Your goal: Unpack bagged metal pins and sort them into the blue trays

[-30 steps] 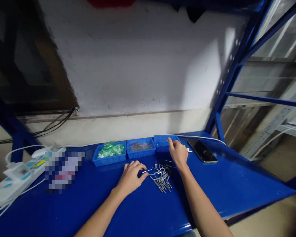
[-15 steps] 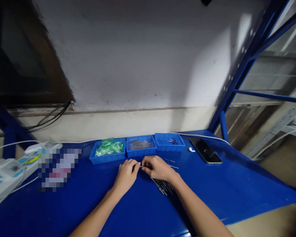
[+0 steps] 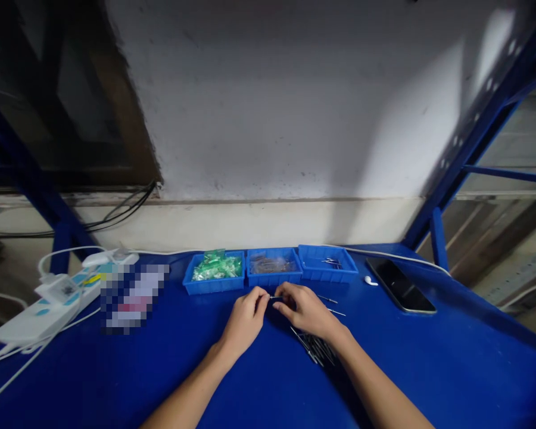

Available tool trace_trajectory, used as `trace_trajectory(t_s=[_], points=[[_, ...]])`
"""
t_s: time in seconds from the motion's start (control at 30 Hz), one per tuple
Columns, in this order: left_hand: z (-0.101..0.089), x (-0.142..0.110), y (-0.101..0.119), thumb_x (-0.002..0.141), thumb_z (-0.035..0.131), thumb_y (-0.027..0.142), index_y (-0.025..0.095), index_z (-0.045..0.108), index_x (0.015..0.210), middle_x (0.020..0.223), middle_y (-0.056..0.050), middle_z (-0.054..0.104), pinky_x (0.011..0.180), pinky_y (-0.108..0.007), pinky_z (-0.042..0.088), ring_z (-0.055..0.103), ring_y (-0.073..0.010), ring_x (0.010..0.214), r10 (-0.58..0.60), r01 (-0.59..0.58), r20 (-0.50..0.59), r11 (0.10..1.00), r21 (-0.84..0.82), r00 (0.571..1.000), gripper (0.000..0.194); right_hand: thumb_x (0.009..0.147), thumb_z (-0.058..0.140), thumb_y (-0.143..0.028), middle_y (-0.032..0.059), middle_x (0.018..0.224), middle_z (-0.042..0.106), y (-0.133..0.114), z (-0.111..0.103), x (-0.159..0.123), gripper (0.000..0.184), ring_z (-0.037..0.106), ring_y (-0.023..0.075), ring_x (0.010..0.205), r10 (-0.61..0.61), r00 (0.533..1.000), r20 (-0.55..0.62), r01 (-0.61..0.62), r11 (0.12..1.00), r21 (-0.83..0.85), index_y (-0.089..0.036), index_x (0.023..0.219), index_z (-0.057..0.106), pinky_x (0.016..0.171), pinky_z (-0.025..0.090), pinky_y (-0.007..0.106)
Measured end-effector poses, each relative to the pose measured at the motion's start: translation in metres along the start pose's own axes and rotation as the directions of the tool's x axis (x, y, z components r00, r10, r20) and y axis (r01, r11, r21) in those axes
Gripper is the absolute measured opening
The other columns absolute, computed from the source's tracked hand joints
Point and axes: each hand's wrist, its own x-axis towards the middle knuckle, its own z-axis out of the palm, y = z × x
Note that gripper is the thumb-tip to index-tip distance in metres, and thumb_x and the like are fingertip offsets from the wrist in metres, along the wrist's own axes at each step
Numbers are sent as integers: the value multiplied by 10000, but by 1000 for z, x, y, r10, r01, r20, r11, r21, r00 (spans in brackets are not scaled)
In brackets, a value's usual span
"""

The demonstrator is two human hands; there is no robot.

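Between my fingertips stretches a thin metal rod (image 3: 276, 297), level and short in view. My left hand (image 3: 246, 316) pinches its left end with thumb and forefinger. The right end is in the closed fingers of my right hand (image 3: 307, 310), which hide part of it. Under and beside my right hand lies a pile of thin metal rods (image 3: 318, 350), dark with silvery ends. Two loose rods (image 3: 336, 312) rest just beyond that hand. Behind the hands stands a blue bin (image 3: 274, 275) holding small brownish pieces in clear plastic.
To its left, another blue bin (image 3: 214, 289) holds green and clear packets; the right bin (image 3: 328, 274) holds a few rods. A white earbud (image 3: 370, 280) and phone (image 3: 401, 285) lie at right. A power strip (image 3: 49, 313) with cables and a blurred-out packet (image 3: 136, 295) are at left.
The view has swung left, so everything sits further right in the picture. My hands stay together in front of the bins, and more of the rod shows between them.
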Motion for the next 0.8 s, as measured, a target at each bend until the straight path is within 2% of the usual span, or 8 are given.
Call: trace_trajectory(t_s=[0.1, 0.23, 0.47, 0.57, 0.63, 0.7, 0.77, 0.8], points=[[0, -1, 1, 922, 349, 342, 195, 539, 822, 645, 16, 574, 560, -224, 344, 539, -127, 577, -7, 8, 20, 1000, -14, 1000, 260, 860, 482, -231, 13, 781, 602, 0, -1, 1, 56, 532, 129, 679, -30, 999, -40, 31, 999, 19, -207, 862, 533, 611, 350, 219], [1, -2, 3, 902, 413, 345, 209, 527, 1011, 690, 26, 576, 559, -215, 358, 524, -118, 574, 17, -17, -6, 998, -67, 1000, 208, 898, 430, -249, 21, 787, 603, 0, -2, 1, 136, 539, 133, 701, -48, 995, -88, 50, 998, 23, -200, 828, 536, 630, 360, 227], [3, -1, 2, 913, 399, 332, 186, 555, 843, 688, 13, 601, 601, -215, 391, 552, -116, 606, 28, -30, -54, 998, -52, 998, 225, 883, 463, -282, 7, 763, 609, -6, -4, 0, 121, 542, 127, 665, -67, 995, -79, 69, 997, 29, -204, 861, 553, 610, 370, 222], [1, -2, 5, 910, 403, 331, 195, 598, 927, 790, -12, 631, 644, -222, 423, 588, -133, 698, 40, -39, 24, 999, -29, 999, 239, 896, 424, -295, 18, 744, 617, 5, -15, -1, 196, 556, 136, 671, -44, 976, -213, 38, 999, -33, -195, 807, 568, 616, 372, 229], [0, -5, 9, 902, 421, 310, 236, 603, 1047, 912, -21, 628, 693, -231, 437, 598, -143, 786, 88, -91, 122, 996, 18, 989, 244, 891, 429, -349, 14, 683, 602, 19, -28, -3, 231, 546, 138, 614, 65, 905, -420, -113, 989, -90, -189, 826, 582, 585, 361, 236], [-1, -8, 14, 891, 445, 289, 301, 580, 1130, 997, -10, 602, 721, -241, 438, 596, -144, 823, 140, -163, 239, 983, 83, 961, 275, 857, 478, -416, -15, 584, 547, 34, -40, -5, 265, 506, 138, 520, 200, 763, -615, -335, 936, -111, -185, 929, 587, 527, 329, 240], [-1, -12, 20, 874, 483, 302, 342, 582, 1123, 1030, 5, 579, 710, -248, 432, 594, -142, 801, 161, -220, 333, 964, 147, 929, 270, 829, 511, -439, -35, 540, 509, 45, -46, -7, 331, 486, 140, 484, 273, 664, -696, -460, 883, -92, -177, 1023, 567, 506, 311, 241], [-1, -13, 23, 864, 504, 318, 343, 597, 1085, 1034, 12, 572, 695, -250, 426, 592, -141, 783, 161, -237, 362, 955, 177, 918, 241, 827, 511, -439, -40, 531, 500, 47, -47, -7, 347, 484, 141, 478, 294, 650, -700, -479, 874, -78, -173, 1044, 559, 502, 309, 241]])
